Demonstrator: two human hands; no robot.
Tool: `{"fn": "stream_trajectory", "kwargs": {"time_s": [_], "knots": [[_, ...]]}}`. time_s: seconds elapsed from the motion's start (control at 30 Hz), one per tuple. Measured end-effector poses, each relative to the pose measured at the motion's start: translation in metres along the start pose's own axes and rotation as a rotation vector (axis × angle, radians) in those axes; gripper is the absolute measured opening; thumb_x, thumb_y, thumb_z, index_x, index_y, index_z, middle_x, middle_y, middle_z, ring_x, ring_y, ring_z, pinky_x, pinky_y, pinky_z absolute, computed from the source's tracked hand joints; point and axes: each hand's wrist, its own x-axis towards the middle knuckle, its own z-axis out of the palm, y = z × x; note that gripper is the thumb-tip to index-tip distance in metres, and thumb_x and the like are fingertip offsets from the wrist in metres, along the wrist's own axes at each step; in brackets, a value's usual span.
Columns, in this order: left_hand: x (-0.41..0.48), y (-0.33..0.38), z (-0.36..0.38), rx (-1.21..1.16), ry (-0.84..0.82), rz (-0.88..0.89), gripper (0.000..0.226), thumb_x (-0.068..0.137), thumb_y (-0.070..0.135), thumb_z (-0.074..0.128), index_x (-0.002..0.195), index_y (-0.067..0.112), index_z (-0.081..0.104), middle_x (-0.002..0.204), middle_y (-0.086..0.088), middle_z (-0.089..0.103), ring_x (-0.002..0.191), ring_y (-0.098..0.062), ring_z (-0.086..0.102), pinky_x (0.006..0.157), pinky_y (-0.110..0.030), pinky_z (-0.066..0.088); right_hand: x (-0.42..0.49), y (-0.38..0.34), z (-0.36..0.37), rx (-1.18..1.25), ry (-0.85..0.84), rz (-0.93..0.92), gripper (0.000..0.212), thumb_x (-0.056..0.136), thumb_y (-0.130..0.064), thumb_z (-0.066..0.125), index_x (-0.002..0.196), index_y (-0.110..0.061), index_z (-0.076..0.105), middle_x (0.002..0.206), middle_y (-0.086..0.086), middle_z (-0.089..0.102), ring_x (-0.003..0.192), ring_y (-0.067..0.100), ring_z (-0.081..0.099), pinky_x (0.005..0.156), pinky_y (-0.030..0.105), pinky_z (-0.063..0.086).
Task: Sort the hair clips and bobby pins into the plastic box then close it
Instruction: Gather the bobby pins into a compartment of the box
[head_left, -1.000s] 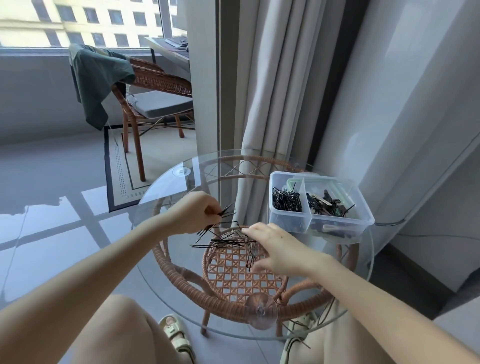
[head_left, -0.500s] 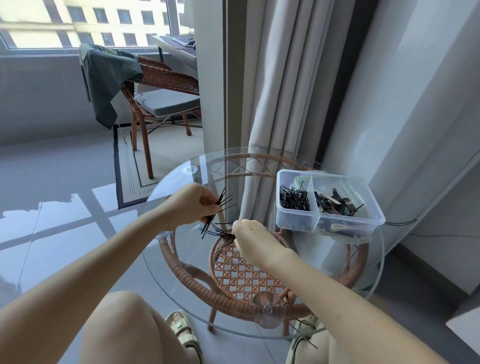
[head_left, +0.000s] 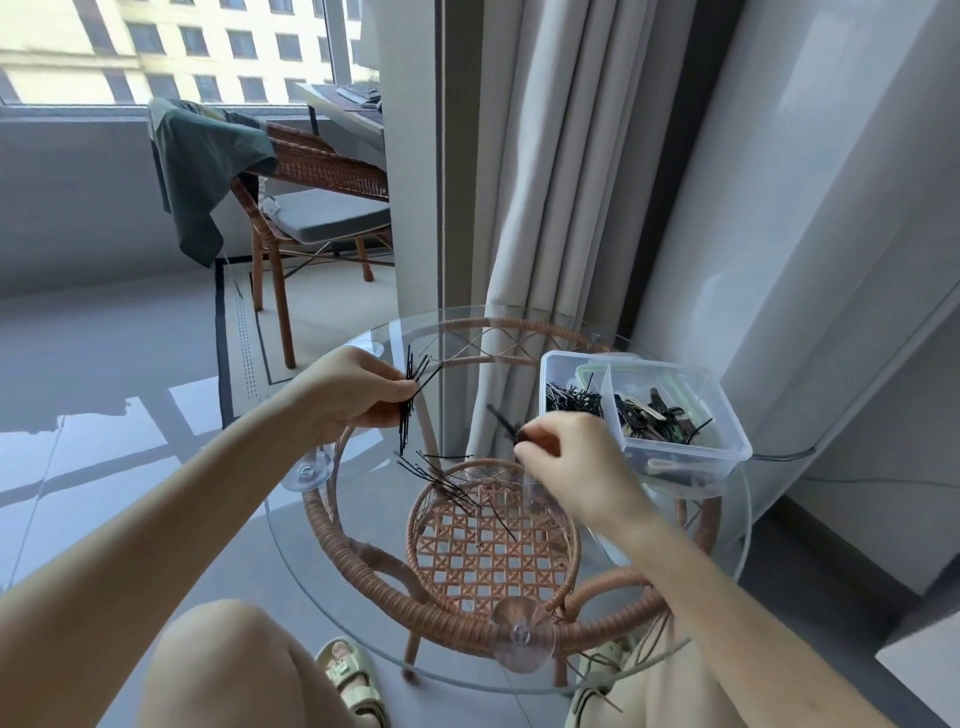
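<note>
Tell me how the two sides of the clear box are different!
The left compartment holds thin black bobby pins; the right compartment holds chunkier hair clips, some black, some tan. The left compartment is narrower than the right compartment. Both are open-topped, in one plastic box.

Your left hand (head_left: 358, 392) hovers above the far left part of the round clear glass tabletop (head_left: 452, 667). Its fingers are curled, and thumb and fingertips pinch a bundle of thin black metal bobby pins (head_left: 408, 415) that stands nearly upright. Your bare left forearm (head_left: 182, 509) reaches in across the tabletop's near left edge. Your right hand (head_left: 566, 462) is raised over the tabletop's middle, knuckles up, fingertips pinching a smaller tuft of black bobby pins (head_left: 504, 423). Your bare right forearm (head_left: 727, 597) crosses the near right edge.
</note>
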Motion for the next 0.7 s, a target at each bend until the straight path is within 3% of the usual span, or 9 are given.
{"fn": "stream_trajectory", "kwargs": {"time_s": [0.07, 0.13, 0.23, 0.33, 0.5, 0.6, 0.7], "knots": [[0.001, 0.007, 0.007, 0.0, -0.011, 0.006, 0.005, 0.081, 0.004, 0.066, 0.084, 0.0, 0.066, 0.076, -0.012, 0.063, 0.062, -0.017, 0.061, 0.056, -0.019, 0.057, 0.015, 0.01, -0.019, -0.048, 0.161, 0.044, 0.015, 0.085, -0.008, 0.058, 0.08, 0.001, 0.069, 0.075, 0.017, 0.07, 0.069, 0.029, 0.064, 0.056, 0.028, 0.045], [0.004, 0.017, 0.017, -0.007, -0.023, 0.023, 0.007, 0.08, 0.004, 0.067, 0.085, -0.001, 0.066, 0.074, -0.011, 0.064, 0.057, -0.014, 0.062, 0.057, -0.02, 0.057, 0.039, 0.027, -0.031, -0.129, 0.262, 0.113, 0.023, 0.082, -0.003, 0.058, 0.059, 0.005, 0.057, 0.057, 0.021, 0.058, 0.057, 0.032, 0.055, 0.05, 0.033, 0.037], [0.006, 0.036, 0.039, 0.002, -0.062, 0.03, 0.005, 0.081, 0.003, 0.066, 0.083, -0.001, 0.064, 0.075, -0.011, 0.063, 0.062, -0.017, 0.061, 0.058, -0.022, 0.057, 0.07, 0.042, -0.03, -0.201, 0.133, 0.208, 0.037, 0.079, -0.002, 0.058, 0.049, -0.006, 0.038, 0.047, 0.01, 0.038, 0.065, 0.037, 0.065, 0.052, 0.029, 0.043], [0.012, 0.056, 0.066, 0.036, -0.098, 0.055, 0.005, 0.082, 0.001, 0.064, 0.078, 0.0, 0.063, 0.07, -0.01, 0.06, 0.059, -0.016, 0.058, 0.051, -0.02, 0.055, 0.085, 0.05, -0.025, -0.19, 0.045, 0.239, 0.037, 0.085, -0.013, 0.058, 0.054, -0.007, 0.04, 0.055, 0.009, 0.045, 0.082, 0.038, 0.067, 0.063, 0.03, 0.047], [0.037, 0.076, 0.119, 0.179, -0.114, 0.066, 0.018, 0.082, -0.001, 0.063, 0.098, -0.01, 0.062, 0.068, -0.011, 0.061, 0.055, -0.017, 0.062, 0.054, -0.029, 0.058, 0.072, 0.064, -0.047, -0.112, 0.25, 0.19, 0.035, 0.089, -0.01, 0.045, 0.06, 0.007, 0.053, 0.068, 0.027, 0.064, 0.07, 0.041, 0.067, 0.067, 0.048, 0.057], [0.044, 0.076, 0.146, 0.516, -0.082, 0.142, 0.011, 0.085, -0.003, 0.053, 0.08, -0.007, 0.063, 0.051, -0.008, 0.061, 0.074, -0.025, 0.072, 0.075, -0.038, 0.059, 0.055, 0.07, -0.065, -0.136, 0.327, 0.112, 0.033, 0.089, -0.011, 0.043, 0.069, 0.013, 0.055, 0.076, 0.034, 0.062, 0.071, 0.046, 0.063, 0.066, 0.051, 0.055], [0.044, 0.072, 0.165, 0.794, -0.048, 0.254, 0.019, 0.088, -0.003, 0.042, 0.087, -0.008, 0.061, 0.062, -0.008, 0.052, 0.075, -0.028, 0.066, 0.074, -0.033, 0.057, 0.041, 0.073, -0.076, -0.176, 0.334, 0.074, 0.034, 0.089, -0.016, 0.045, 0.071, 0.009, 0.059, 0.074, 0.03, 0.064, 0.069, 0.043, 0.063, 0.066, 0.048, 0.055]]}}
